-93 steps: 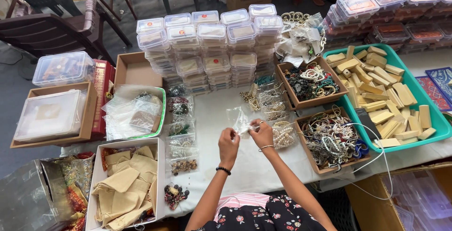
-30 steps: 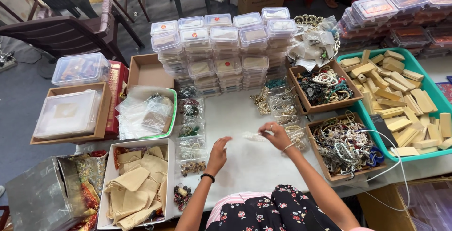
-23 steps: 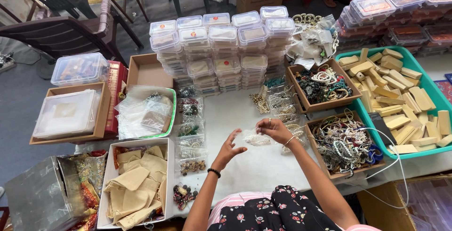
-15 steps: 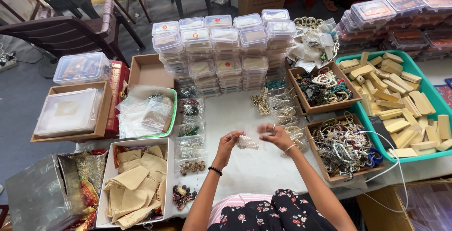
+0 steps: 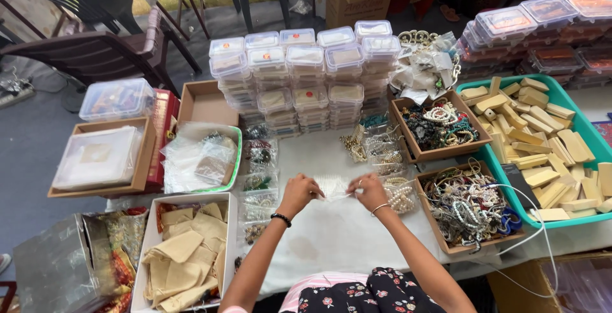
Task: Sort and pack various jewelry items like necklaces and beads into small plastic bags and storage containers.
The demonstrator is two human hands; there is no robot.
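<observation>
I have both hands over the white worktop [image 5: 331, 236], close together, each pinching one end of a small clear pouch [image 5: 334, 187] held between them just above the cloth. My left hand [image 5: 298, 193] wears a dark bead bracelet at the wrist and grips the pouch's left edge; my right hand [image 5: 368, 192], with a thin bangle, grips the right edge. What sits inside the pouch I cannot tell. Just right of my right hand lies a heap of pearl strands [image 5: 401, 193], and beyond that a cardboard tray [image 5: 470, 207] full of tangled necklaces. A second tray [image 5: 438, 123] of beads stands farther back, beside a teal bin [image 5: 539, 144] of tan packets. Behind my hands rise stacks of clear lidded boxes [image 5: 306, 74]. To my left runs a row of filled pouches [image 5: 257, 179], then a green-rimmed tray [image 5: 203, 159] of empty plastic bags, and nearer me a white box [image 5: 186, 252] of beige cloth bags. A white cable [image 5: 539, 224] trails across the right edge of the worktop.
</observation>
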